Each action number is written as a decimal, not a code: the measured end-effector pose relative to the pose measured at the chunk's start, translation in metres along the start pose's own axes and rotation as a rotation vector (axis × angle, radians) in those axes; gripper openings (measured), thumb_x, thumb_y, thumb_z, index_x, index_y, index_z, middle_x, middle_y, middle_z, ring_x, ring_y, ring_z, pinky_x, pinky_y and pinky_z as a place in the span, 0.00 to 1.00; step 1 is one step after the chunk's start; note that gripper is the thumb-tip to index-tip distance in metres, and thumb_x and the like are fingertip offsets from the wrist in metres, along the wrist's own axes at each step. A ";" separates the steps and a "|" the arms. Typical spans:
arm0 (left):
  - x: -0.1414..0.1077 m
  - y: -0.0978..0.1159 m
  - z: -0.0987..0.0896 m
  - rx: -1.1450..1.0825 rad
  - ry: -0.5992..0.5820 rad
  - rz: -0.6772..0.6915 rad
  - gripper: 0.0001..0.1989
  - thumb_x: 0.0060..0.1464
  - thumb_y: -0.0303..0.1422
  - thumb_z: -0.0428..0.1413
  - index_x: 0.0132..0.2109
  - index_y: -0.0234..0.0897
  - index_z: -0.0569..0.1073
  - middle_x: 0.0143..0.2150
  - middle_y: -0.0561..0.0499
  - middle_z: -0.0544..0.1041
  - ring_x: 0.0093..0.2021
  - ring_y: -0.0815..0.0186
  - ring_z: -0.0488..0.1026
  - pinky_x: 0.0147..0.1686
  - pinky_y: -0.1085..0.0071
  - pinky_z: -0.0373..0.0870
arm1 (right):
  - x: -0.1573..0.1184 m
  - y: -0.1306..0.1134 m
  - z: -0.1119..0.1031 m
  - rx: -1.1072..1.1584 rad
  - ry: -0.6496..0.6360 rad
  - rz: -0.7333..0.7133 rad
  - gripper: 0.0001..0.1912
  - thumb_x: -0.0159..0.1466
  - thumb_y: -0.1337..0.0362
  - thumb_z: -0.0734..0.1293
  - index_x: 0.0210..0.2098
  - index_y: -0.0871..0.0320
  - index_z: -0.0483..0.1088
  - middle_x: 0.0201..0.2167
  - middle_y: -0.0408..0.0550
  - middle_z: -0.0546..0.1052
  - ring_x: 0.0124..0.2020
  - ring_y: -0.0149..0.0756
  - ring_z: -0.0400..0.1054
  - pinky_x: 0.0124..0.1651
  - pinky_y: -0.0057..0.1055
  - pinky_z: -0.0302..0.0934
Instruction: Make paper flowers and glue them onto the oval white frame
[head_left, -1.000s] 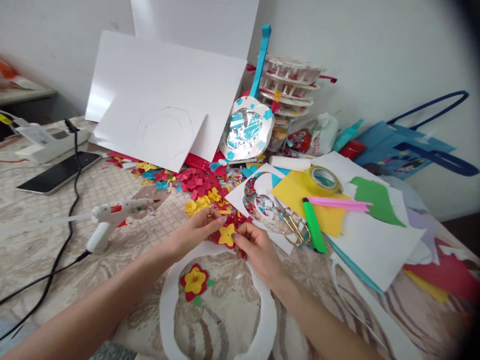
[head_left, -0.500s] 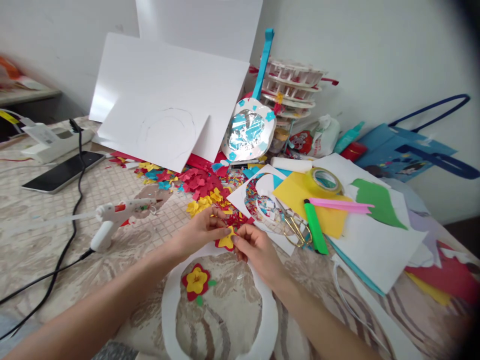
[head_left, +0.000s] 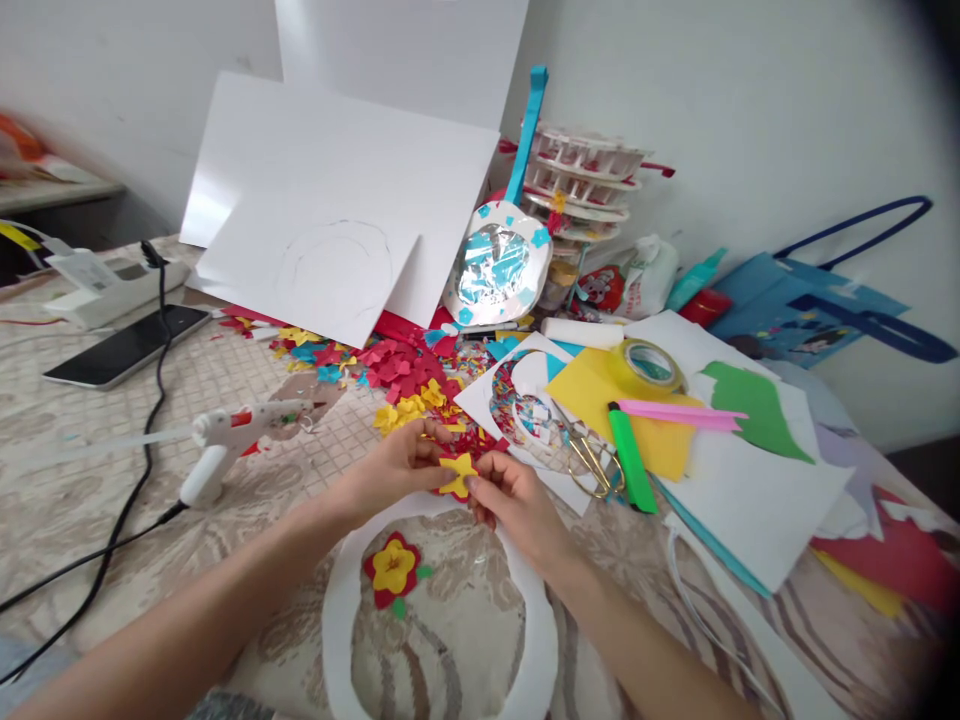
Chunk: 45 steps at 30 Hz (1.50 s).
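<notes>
Between my hands is a paper flower (head_left: 458, 475), a yellow shape layered over a red one. My left hand (head_left: 409, 462) pinches its left side with thumb and fingers. On the right side, my right hand (head_left: 511, 492) grips it with thumb and curled fingers. Both hands are just above the top of a white paper ring (head_left: 341, 620) on the tablecloth. A finished-looking red and yellow flower (head_left: 393, 568) with small green leaves lies inside the ring, at its upper left.
A white glue gun (head_left: 225, 435) with a black cord lies left. Red and yellow paper cutouts (head_left: 405, 365) are heaped behind my hands. Gold-handled scissors (head_left: 592, 465), a green marker (head_left: 632, 457) and yellow tape (head_left: 649, 367) lie right. White boards (head_left: 337, 190) lean at the back.
The yellow piece has turned slightly and sits flatter over the red one between my fingers. Both hands stay in nearly the same place.
</notes>
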<state>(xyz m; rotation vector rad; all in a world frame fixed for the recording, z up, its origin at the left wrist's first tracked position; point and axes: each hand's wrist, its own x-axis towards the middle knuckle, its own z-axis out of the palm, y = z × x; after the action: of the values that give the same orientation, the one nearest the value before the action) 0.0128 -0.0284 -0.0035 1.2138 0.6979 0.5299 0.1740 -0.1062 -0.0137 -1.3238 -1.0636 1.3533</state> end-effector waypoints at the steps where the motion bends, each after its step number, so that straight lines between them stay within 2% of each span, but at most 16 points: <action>1: 0.000 -0.001 -0.001 -0.003 -0.014 -0.001 0.21 0.44 0.31 0.63 0.43 0.37 0.62 0.29 0.55 0.73 0.29 0.70 0.71 0.29 0.74 0.65 | 0.000 -0.001 0.000 -0.022 -0.011 0.000 0.06 0.58 0.63 0.65 0.28 0.57 0.63 0.18 0.36 0.66 0.16 0.25 0.58 0.18 0.22 0.51; 5: 0.000 0.000 -0.002 -0.001 -0.008 -0.019 0.22 0.44 0.30 0.63 0.44 0.36 0.62 0.29 0.55 0.73 0.29 0.70 0.71 0.30 0.73 0.66 | -0.001 -0.003 0.000 -0.075 -0.036 -0.001 0.05 0.57 0.65 0.66 0.28 0.58 0.64 0.17 0.36 0.65 0.16 0.24 0.57 0.18 0.22 0.50; 9: -0.003 0.007 -0.003 -0.020 -0.009 -0.020 0.18 0.48 0.31 0.60 0.44 0.36 0.63 0.28 0.57 0.71 0.29 0.72 0.70 0.32 0.73 0.67 | -0.001 -0.002 -0.001 0.005 -0.019 0.003 0.07 0.57 0.62 0.66 0.29 0.58 0.64 0.17 0.36 0.66 0.16 0.24 0.58 0.19 0.22 0.50; 14: -0.003 0.008 -0.005 -0.024 -0.029 -0.024 0.18 0.46 0.31 0.61 0.43 0.36 0.63 0.27 0.58 0.70 0.27 0.72 0.70 0.31 0.73 0.68 | -0.001 -0.001 -0.002 0.079 0.004 0.008 0.10 0.58 0.58 0.66 0.28 0.57 0.63 0.17 0.36 0.66 0.16 0.24 0.57 0.18 0.22 0.49; 21: -0.003 0.010 -0.004 0.001 0.001 -0.040 0.16 0.49 0.33 0.59 0.43 0.36 0.63 0.27 0.57 0.71 0.28 0.72 0.70 0.32 0.73 0.68 | 0.000 -0.001 -0.001 0.077 0.038 -0.012 0.12 0.58 0.59 0.66 0.25 0.58 0.62 0.16 0.36 0.65 0.15 0.23 0.55 0.18 0.21 0.47; 28: -0.001 0.006 -0.004 0.020 0.014 -0.007 0.18 0.45 0.30 0.62 0.42 0.35 0.64 0.25 0.59 0.70 0.24 0.74 0.68 0.28 0.75 0.66 | -0.001 0.002 0.000 0.028 0.050 -0.014 0.12 0.59 0.57 0.66 0.26 0.57 0.62 0.17 0.36 0.65 0.16 0.24 0.55 0.18 0.22 0.48; 41: -0.004 0.010 -0.007 -0.049 -0.023 -0.083 0.19 0.44 0.28 0.61 0.45 0.35 0.66 0.28 0.56 0.73 0.27 0.72 0.71 0.33 0.72 0.69 | -0.001 0.001 0.000 -0.002 0.042 -0.023 0.11 0.59 0.57 0.65 0.26 0.57 0.63 0.17 0.36 0.66 0.16 0.25 0.56 0.19 0.23 0.49; 45: -0.003 0.013 -0.012 -0.008 0.031 -0.053 0.17 0.46 0.32 0.62 0.43 0.36 0.68 0.35 0.51 0.75 0.34 0.68 0.73 0.36 0.71 0.68 | 0.000 0.001 -0.002 0.034 0.058 -0.038 0.11 0.59 0.58 0.66 0.26 0.57 0.63 0.17 0.37 0.66 0.16 0.24 0.56 0.19 0.22 0.49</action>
<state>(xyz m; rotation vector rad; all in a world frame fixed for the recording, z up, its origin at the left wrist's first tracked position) 0.0022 -0.0192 0.0069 1.1791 0.7516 0.5080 0.1756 -0.1066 -0.0152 -1.3042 -1.0167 1.2920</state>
